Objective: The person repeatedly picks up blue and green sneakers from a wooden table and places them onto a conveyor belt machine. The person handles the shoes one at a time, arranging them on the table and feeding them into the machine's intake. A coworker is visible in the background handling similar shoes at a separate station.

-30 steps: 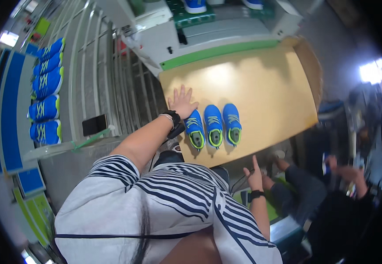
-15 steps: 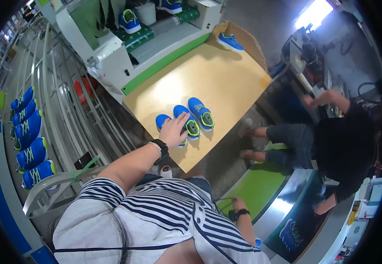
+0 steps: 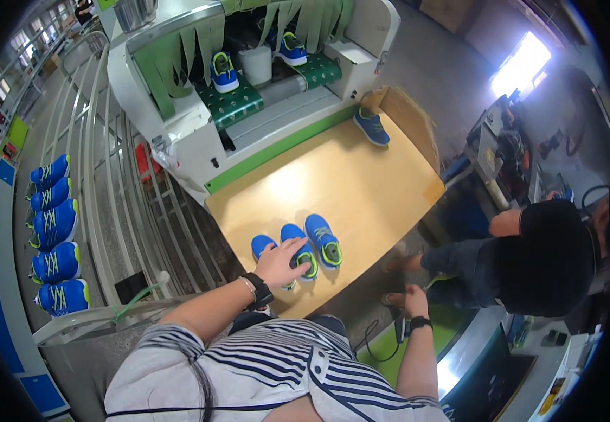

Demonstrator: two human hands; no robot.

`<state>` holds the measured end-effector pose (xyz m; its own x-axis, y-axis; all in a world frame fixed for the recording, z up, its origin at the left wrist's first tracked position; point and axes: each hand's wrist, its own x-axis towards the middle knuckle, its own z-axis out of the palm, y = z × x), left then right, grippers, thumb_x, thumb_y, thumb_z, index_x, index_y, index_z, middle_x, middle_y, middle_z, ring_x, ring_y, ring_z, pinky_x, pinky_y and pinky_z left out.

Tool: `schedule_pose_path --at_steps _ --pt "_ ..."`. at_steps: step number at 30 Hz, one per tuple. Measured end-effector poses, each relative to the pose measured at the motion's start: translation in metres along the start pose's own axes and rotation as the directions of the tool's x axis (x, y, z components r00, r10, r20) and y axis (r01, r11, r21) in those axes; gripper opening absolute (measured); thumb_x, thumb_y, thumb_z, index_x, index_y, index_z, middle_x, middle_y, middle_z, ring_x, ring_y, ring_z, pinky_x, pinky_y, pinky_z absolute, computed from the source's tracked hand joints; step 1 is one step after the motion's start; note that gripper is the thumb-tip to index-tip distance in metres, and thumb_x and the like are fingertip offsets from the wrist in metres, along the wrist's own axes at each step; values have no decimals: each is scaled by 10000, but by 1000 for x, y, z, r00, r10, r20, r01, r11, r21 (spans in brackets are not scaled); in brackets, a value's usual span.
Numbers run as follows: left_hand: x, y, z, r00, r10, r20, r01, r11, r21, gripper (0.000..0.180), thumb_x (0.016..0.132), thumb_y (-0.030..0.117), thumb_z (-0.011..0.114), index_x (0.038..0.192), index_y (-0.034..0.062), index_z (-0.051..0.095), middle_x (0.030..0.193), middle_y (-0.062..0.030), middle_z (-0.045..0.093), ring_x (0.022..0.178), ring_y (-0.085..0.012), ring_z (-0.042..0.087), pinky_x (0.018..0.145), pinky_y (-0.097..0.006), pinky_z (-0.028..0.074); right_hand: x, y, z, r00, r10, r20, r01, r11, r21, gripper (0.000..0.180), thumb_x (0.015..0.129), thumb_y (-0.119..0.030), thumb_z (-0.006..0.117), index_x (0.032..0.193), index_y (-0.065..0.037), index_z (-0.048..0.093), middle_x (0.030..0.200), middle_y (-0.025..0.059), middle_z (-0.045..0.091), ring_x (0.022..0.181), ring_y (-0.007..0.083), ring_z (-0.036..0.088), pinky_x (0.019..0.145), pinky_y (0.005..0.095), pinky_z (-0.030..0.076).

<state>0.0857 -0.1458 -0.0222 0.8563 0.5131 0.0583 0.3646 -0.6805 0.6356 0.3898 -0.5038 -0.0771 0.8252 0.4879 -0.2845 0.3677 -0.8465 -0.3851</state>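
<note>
The left hand [image 3: 280, 261] lies flat, fingers [image 3: 298, 247] spread and released over the middle blue shoe [image 3: 299, 247] of three on the table [image 3: 361, 190]. Their long axes run away from the fingers. The right hand [image 3: 412, 301] hangs well apart, loosely curled, empty.

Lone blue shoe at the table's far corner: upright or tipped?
Upright. The shoe sits on its sole on the table, with its opening and laces facing up, near the cardboard wall.

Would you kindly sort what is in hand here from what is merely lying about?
In hand:
left hand
three blue shoes
table

Lying about:
lone shoe
shoes on the belt
shoes on the rack
right hand, off the table
</note>
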Motion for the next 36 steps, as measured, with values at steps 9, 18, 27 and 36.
schedule_pose_path --at_steps 9,18,27,36 --pt "8 8 19 993 -109 -40 116 962 248 558 939 512 552 1385 177 550 1436 -147 491 1263 -331 501 999 -475 389 276 -189 -49 897 -218 384 -11 858 513 413 919 -168 640 1255 65 581 1015 136 686 799 178 659 578 305 529" --pt "8 9 12 953 -303 15 296 940 169 578 949 559 528 1390 186 558 1497 -123 461 1266 -366 507 1041 -487 373 530 -343 3 965 -130 227 47 940 337 719 951 -449 522 1482 -5 328 1441 218 492 1258 360 529 973 513 461" --pt "13 13 14 961 -277 -9 271 936 225 540 933 541 556 1357 208 587 1453 -99 505 1199 -329 547 1019 -476 397 545 -343 64 877 -463 125 420 868 266 620 976 -533 504 1157 44 638 1156 209 658 1108 317 605 958 408 460" --pt "21 14 16 977 -192 -89 206 959 194 500 840 503 673 1217 175 689 1337 -147 587 1134 -333 578 944 -486 445 247 -263 34 406 -707 579 402 708 581 319 957 -275 633 840 17 687 843 65 674 806 158 647 748 310 512"
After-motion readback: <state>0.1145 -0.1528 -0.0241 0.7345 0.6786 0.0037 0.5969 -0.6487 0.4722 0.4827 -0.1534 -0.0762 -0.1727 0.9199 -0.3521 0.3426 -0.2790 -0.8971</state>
